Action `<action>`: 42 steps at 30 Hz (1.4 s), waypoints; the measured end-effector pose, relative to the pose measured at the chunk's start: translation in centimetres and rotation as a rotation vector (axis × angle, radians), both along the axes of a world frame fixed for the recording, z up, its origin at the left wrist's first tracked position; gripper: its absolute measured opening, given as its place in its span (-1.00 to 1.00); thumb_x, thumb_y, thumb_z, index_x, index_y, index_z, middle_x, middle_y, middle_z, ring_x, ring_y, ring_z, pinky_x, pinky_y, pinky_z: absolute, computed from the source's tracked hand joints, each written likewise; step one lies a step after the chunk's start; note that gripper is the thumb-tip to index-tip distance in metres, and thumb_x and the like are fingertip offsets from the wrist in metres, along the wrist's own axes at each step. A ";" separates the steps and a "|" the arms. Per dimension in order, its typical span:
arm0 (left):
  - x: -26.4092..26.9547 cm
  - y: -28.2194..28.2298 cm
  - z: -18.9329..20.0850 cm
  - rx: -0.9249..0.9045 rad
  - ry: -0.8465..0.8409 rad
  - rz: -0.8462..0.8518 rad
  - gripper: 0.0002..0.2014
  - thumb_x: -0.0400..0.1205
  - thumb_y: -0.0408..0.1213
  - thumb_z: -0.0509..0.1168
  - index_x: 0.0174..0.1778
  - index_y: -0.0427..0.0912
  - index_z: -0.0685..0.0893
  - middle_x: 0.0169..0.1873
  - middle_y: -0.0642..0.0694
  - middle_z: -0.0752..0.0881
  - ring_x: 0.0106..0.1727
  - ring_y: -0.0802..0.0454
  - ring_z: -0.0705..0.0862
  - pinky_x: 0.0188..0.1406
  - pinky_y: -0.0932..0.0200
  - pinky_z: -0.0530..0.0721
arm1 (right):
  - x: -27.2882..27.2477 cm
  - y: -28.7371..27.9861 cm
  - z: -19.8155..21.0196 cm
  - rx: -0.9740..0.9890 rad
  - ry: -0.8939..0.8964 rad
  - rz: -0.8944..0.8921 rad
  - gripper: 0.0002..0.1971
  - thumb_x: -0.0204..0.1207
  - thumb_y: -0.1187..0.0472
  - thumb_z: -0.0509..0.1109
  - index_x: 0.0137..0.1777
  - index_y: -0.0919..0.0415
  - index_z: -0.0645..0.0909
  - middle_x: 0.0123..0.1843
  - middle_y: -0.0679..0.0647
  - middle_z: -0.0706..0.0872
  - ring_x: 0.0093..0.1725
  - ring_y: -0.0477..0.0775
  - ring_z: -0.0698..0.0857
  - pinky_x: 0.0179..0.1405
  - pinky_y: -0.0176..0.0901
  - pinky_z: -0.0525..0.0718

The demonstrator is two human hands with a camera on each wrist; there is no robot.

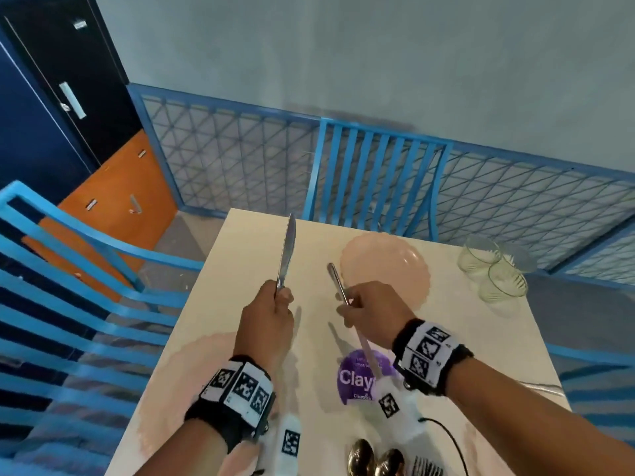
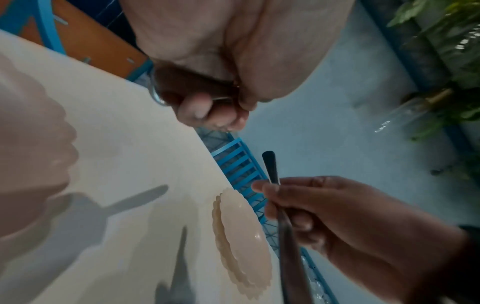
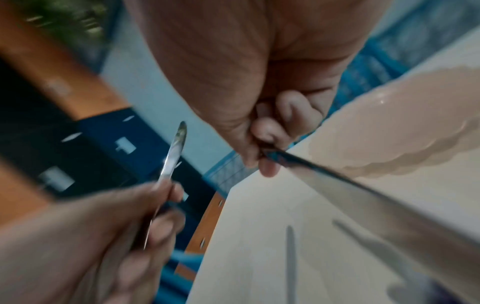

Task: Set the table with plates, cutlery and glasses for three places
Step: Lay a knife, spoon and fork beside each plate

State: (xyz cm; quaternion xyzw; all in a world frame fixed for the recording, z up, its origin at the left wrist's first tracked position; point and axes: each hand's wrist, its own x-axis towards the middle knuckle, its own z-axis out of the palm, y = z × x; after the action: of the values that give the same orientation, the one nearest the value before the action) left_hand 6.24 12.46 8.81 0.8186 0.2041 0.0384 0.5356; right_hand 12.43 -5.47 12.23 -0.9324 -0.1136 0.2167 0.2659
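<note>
My left hand point(image 1: 282, 300) grips a table knife point(image 1: 287, 252) by its handle, blade pointing up and away, above the cream table point(image 1: 240, 262). My right hand point(image 1: 350, 304) pinches a second knife point(image 1: 335, 278); its rounded handle end sticks out far and its blade point(image 3: 363, 201) runs back toward me. Both knives are off the table. One pink scalloped plate point(image 1: 395, 259) lies at the far side just beyond my right hand, another point(image 1: 192, 369) at the near left under my left wrist. Three clear glasses point(image 1: 494, 269) stand clustered at the far right corner.
Two gold spoons point(image 1: 374, 460) and forks point(image 1: 427, 470) lie at the near edge beside a purple round label point(image 1: 354, 376). Blue chairs stand at the far side point(image 1: 374, 180) and at the left point(image 1: 68, 269). A black cable point(image 1: 450, 438) trails at the near right.
</note>
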 end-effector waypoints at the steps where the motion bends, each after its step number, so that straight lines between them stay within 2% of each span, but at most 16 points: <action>1: 0.9 0.2 -0.5 0.015 0.012 -0.025 -0.76 0.80 -0.20 0.08 -0.11 -0.13 0.58 -0.39 -0.06 0.64 -0.34 -0.12 0.59 -0.39 0.14 0.52 | 1.7 0.8 -0.8 0.017 0.028 -0.078 -0.81 0.63 0.11 0.39 -0.01 0.18 0.79 -0.18 0.03 0.84 -0.16 0.04 0.77 -0.13 -0.17 0.66; 3: 2.5 0.5 -1.5 0.048 0.026 -0.065 -0.76 0.80 -0.23 0.09 -0.10 -0.12 0.63 -0.37 -0.03 0.63 -0.34 0.00 0.58 -0.42 0.33 0.44 | 5.3 2.5 -2.7 0.028 0.031 -0.194 -0.78 0.64 0.12 0.40 0.02 0.26 0.78 -0.11 0.09 0.85 -0.11 0.04 0.77 -0.13 -0.22 0.63; 6: 4.0 1.1 -2.4 0.072 0.022 -0.092 -0.76 0.80 -0.25 0.09 -0.05 -0.11 0.66 -0.37 0.02 0.61 -0.34 0.11 0.57 -0.47 0.42 0.39 | 10.0 5.2 -5.5 -0.038 -0.041 -0.284 -0.69 0.60 0.12 0.45 0.15 0.38 0.72 0.08 0.22 0.82 0.12 0.23 0.76 0.11 -0.04 0.72; 10: 5.2 1.7 -3.1 0.014 0.025 -0.095 -0.75 0.82 -0.25 0.09 0.01 -0.16 0.68 -0.33 -0.05 0.60 -0.34 0.03 0.57 -0.58 0.46 0.49 | 13.9 7.5 -8.3 -0.146 -0.105 -0.307 -0.89 0.60 0.24 0.39 -0.05 0.31 0.60 0.07 0.25 0.77 -0.06 0.25 0.70 -0.20 -0.12 0.60; 11: 5.5 1.8 -3.4 -0.011 0.032 -0.089 -0.75 0.82 -0.26 0.09 0.02 -0.19 0.68 -0.33 -0.06 0.58 -0.38 0.07 0.55 -0.62 0.50 0.49 | 14.6 7.7 -9.0 -0.173 -0.119 -0.295 -0.92 0.62 0.27 0.36 0.02 0.28 0.62 0.10 0.26 0.76 -0.01 0.26 0.72 -0.19 -0.12 0.59; 13: 6.1 2.1 -4.0 -0.047 0.043 -0.074 -0.75 0.81 -0.27 0.10 0.05 -0.24 0.68 -0.33 -0.06 0.56 -0.42 0.09 0.53 -0.68 0.51 0.46 | 15.9 8.2 -10.3 -0.246 -0.143 -0.263 -0.72 0.62 0.29 0.35 0.31 0.31 0.62 0.15 0.24 0.75 0.11 0.26 0.74 -0.08 -0.08 0.67; 16: 7.0 2.5 -4.7 -0.072 0.060 -0.065 -0.74 0.81 -0.28 0.08 0.07 -0.23 0.69 -0.30 -0.03 0.59 -0.51 0.14 0.62 -0.65 0.51 0.46 | 17.5 8.7 -12.3 -0.316 -0.174 -0.204 -0.40 0.62 0.29 0.32 0.67 0.22 0.31 0.18 0.21 0.73 0.14 0.21 0.74 -0.03 -0.08 0.69; 18: 7.5 2.7 -5.0 -0.073 0.078 -0.072 -0.73 0.81 -0.26 0.07 0.07 -0.22 0.69 -0.25 0.00 0.61 -0.57 0.29 0.66 -0.60 0.50 0.47 | 18.1 9.0 -13.0 -0.320 -0.174 -0.192 -0.33 0.61 0.32 0.29 0.72 0.17 0.21 0.19 0.22 0.73 0.13 0.23 0.75 -0.04 -0.06 0.70; 24: 9.5 3.1 -5.5 -0.087 0.111 -0.074 -0.72 0.81 -0.17 0.11 0.09 -0.23 0.68 -0.28 -0.01 0.61 -0.66 0.36 0.60 -0.65 0.41 0.44 | 18.9 9.7 -13.4 -0.307 -0.231 -0.228 -0.56 0.60 0.37 0.33 0.48 0.27 0.50 0.17 0.23 0.76 0.08 0.22 0.78 -0.10 -0.08 0.69; 26: 9.8 3.1 -5.7 -0.105 0.113 -0.070 -0.72 0.80 -0.17 0.12 0.08 -0.23 0.69 -0.29 -0.02 0.61 -0.59 0.29 0.65 -0.43 0.27 0.68 | 18.8 9.6 -13.2 -0.303 -0.223 -0.237 -0.74 0.59 0.37 0.35 0.26 0.28 0.61 0.16 0.23 0.76 0.09 0.22 0.77 -0.10 -0.10 0.67; 27: 9.8 3.2 -6.0 -0.137 0.117 -0.067 -0.73 0.80 -0.17 0.12 0.05 -0.22 0.69 -0.30 -0.03 0.61 -0.49 0.24 0.70 -0.26 0.09 0.79 | 18.8 9.6 -13.1 -0.304 -0.221 -0.238 -0.79 0.59 0.36 0.36 0.20 0.29 0.63 0.17 0.23 0.75 0.13 0.23 0.76 -0.04 -0.09 0.68; 29: 9.6 3.1 -6.3 -0.183 0.127 -0.065 -0.73 0.79 -0.16 0.13 0.02 -0.21 0.69 -0.31 -0.05 0.61 -0.33 0.02 0.80 -0.07 -0.17 0.81 | 18.7 9.6 -13.1 -0.305 -0.223 -0.244 -0.80 0.58 0.36 0.37 0.19 0.30 0.64 0.19 0.23 0.73 0.17 0.24 0.74 0.07 -0.06 0.70; 30: 9.5 3.1 -6.4 -0.179 0.130 -0.068 -0.73 0.80 -0.16 0.12 0.02 -0.20 0.69 -0.32 -0.05 0.61 -0.32 0.01 0.81 -0.06 -0.19 0.80 | 18.7 9.6 -13.1 -0.307 -0.227 -0.242 -0.80 0.57 0.36 0.38 0.18 0.30 0.64 0.18 0.24 0.74 0.17 0.24 0.75 0.08 -0.06 0.70; 32: 9.3 3.1 -6.7 -0.147 0.123 -0.078 -0.72 0.80 -0.16 0.10 0.02 -0.20 0.69 -0.33 -0.04 0.61 -0.34 0.10 0.78 -0.20 -0.04 0.77 | 18.7 9.6 -13.1 -0.303 -0.227 -0.243 -0.81 0.55 0.37 0.38 0.14 0.30 0.64 0.14 0.23 0.75 0.12 0.24 0.76 0.00 -0.09 0.69; 35: 9.1 3.1 -7.1 -0.131 0.124 -0.085 -0.70 0.81 -0.13 0.10 0.00 -0.22 0.67 -0.32 -0.04 0.62 -0.26 0.05 0.83 -0.49 0.16 0.47 | 19.1 9.5 -13.2 -0.297 -0.214 -0.242 -0.85 0.58 0.37 0.36 0.12 0.28 0.64 0.12 0.22 0.76 0.08 0.22 0.76 -0.15 -0.16 0.60; 42: 8.6 3.3 -7.8 -0.115 0.148 -0.093 -0.70 0.81 -0.09 0.08 -0.03 -0.14 0.66 -0.41 0.02 0.56 -0.18 0.06 0.85 -0.63 0.30 0.31 | 19.7 9.3 -13.5 -0.317 -0.210 -0.213 -0.81 0.60 0.33 0.34 0.18 0.27 0.64 0.16 0.21 0.75 0.15 0.20 0.74 -0.17 -0.17 0.55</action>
State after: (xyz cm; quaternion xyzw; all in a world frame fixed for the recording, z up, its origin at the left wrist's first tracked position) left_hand 14.89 15.80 1.05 0.7956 0.2069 -0.0590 0.5663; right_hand 32.13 3.85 -1.29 -0.9867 -0.0059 0.1043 0.1242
